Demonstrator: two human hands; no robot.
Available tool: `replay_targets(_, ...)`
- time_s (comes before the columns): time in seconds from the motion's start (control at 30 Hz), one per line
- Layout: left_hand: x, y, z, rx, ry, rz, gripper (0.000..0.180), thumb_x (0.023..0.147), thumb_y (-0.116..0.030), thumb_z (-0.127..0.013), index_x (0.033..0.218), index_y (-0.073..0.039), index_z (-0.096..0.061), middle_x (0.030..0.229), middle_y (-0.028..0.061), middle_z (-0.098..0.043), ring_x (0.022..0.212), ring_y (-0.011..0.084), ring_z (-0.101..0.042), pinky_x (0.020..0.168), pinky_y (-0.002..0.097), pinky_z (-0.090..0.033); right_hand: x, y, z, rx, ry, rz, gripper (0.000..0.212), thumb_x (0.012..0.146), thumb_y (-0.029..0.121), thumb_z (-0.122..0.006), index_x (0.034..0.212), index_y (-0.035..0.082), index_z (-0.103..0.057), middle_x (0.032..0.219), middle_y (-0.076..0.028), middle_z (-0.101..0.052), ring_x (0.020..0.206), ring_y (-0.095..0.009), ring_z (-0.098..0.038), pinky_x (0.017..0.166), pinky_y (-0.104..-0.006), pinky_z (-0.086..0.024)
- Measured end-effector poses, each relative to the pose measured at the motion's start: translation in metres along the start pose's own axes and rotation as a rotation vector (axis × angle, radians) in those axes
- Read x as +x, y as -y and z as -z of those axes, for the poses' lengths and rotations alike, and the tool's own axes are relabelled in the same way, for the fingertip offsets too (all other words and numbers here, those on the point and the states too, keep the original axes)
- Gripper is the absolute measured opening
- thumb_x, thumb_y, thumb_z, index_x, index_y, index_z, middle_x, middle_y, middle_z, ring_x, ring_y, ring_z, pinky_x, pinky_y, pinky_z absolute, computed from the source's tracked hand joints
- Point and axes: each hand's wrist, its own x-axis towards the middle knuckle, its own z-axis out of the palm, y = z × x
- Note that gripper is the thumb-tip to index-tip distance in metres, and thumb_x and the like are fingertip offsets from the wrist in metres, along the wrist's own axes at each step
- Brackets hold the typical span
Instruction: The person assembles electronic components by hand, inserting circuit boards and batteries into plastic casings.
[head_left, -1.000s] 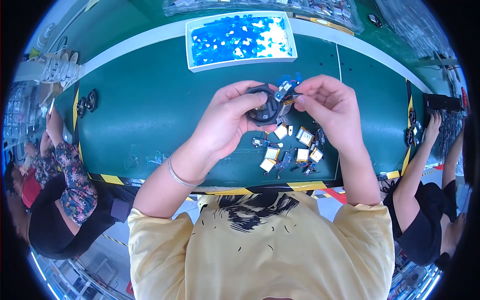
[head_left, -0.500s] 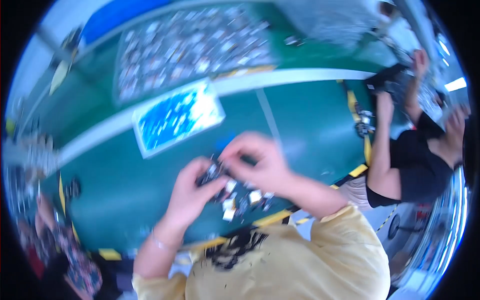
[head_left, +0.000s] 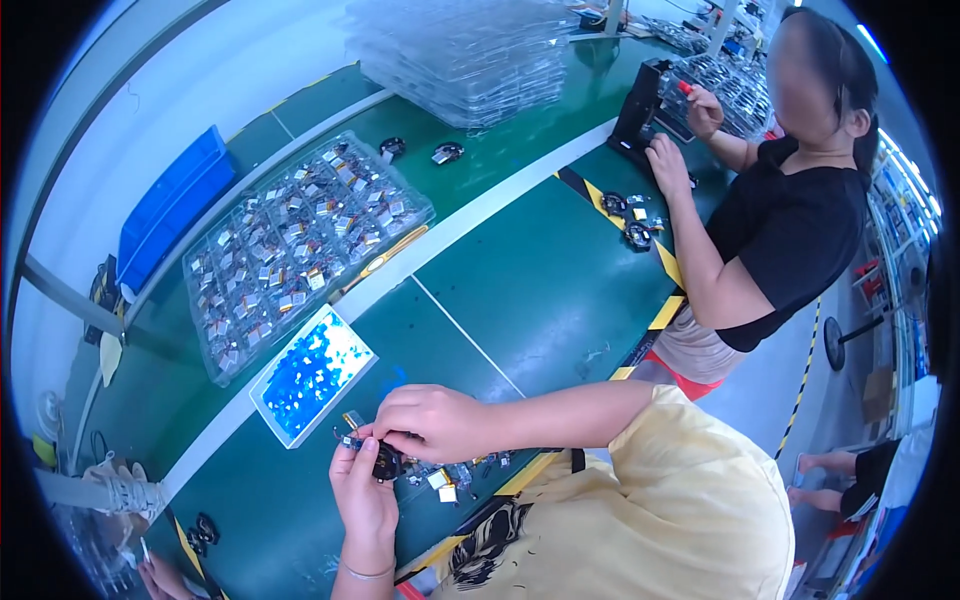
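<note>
1. Currently, left hand (head_left: 365,490) closed, thumb and fingers gripping the edge of a round black case (head_left: 386,463). Case sits lower centre of frame, over the green table (head_left: 560,310).
2. Right hand (head_left: 435,420) lies across from the right, fingers curled well in, tips at the case's upper edge. Tips partly hidden; cannot tell whether they pinch anything.
3. Just beyond the left thumb: small circuit board (head_left: 349,440) and silver-and-gold piece (head_left: 351,420), up and left of the case. Cannot tell if either is fixed to it.
4. Step in hand (judgement): close two-handed work on the small parts at the case edge; looks unfinished, since the parts stand outside the case.
5. Next move (judgement): calls for a steady left hold and light right fingertips, with no tug on the parts. A slip could strain any joint between them.
6. Just below and right of the hands: loose pile of small white battery packs (head_left: 447,493) and boards, on the table.
7. Up and left of the hands: white box (head_left: 334,400) of blue and white bits.
8. Farther, upper left: clear tray (head_left: 418,216) filled with similar packs and boards; blue bin (head_left: 170,210) beyond it.
9. Right side of frame: co-worker in a black shirt (head_left: 800,265), hands near a black stand (head_left: 635,110); two more round cases (head_left: 637,236) by the striped tape.
</note>
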Motion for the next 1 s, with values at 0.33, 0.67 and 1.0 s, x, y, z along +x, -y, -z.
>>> replay_targets(0.33,-0.01,0.004,0.012,-0.046,-0.062,0.061,0.009,0.089,-0.001,-0.061,0.098,-0.001,-0.065,0.094,0.0056,-0.066,0.085,0.0124,-0.063,0.076,0.0255,-0.05,-0.005,0.003,-0.002,0.008,0.004,-0.022,0.013,0.075,0.004,-0.07,0.086,0.004,-0.064,0.086,-0.01,-0.065,0.08,-0.028,-0.064,0.07,-0.0372,-0.052)
replay_targets(0.67,0.007,-0.003,0.015,-0.022,0.095,0.091,0.013,0.089,-0.004,-0.062,0.1,0.003,-0.063,0.086,0.0111,-0.067,0.077,0.0183,-0.067,0.073,0.0285,-0.052,0.021,-0.02,0.012,-0.194,-0.048,-0.032,0.012,0.068,-0.004,-0.067,0.076,0.004,-0.063,0.077,-0.008,-0.064,0.071,-0.025,-0.064,0.065,-0.0334,-0.051)
replay_targets(1.0,0.007,-0.01,0.029,-0.061,-0.004,0.057,0.01,0.088,-0.008,-0.067,0.093,0.0,-0.063,0.085,0.0109,-0.068,0.072,0.0177,-0.067,0.066,0.0274,-0.053,0.023,-0.022,0.037,-0.435,0.085,-0.017,0.017,0.072,-0.005,-0.064,0.086,0.002,-0.07,0.085,-0.01,-0.066,0.081,-0.023,-0.064,0.074,-0.0321,-0.05)
